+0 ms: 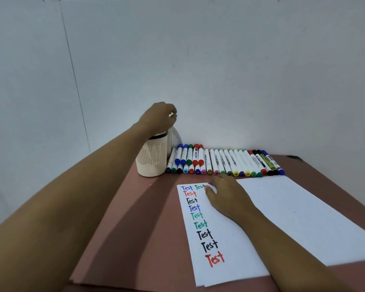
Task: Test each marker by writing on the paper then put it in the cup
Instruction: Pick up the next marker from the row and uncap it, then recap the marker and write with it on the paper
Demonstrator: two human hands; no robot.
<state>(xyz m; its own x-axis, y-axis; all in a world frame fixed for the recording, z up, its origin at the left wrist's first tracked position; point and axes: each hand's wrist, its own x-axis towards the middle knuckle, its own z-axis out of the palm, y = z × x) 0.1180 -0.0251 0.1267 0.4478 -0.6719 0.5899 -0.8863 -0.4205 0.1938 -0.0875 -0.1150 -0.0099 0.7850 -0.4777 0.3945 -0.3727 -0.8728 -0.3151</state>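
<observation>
1. Upper centre of the frame: the left hand [159, 119] hovers over the cream mesh cup [151, 159], fingers curled. I cannot tell whether it holds anything.
2. Centre: the right hand [226, 196] lies flat and relaxed on the paper [230, 268], fingertips near the row of markers [230, 163].
3. The paper lies lower centre on the brown bench [135, 228] and bears coloured "Test" words.
4. The markers lie just right of the cup.

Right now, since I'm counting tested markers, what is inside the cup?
Nothing inside the cup can be made out: the left hand and its wrist cover the mouth, and the slotted wall shows no clear marker shapes.
</observation>
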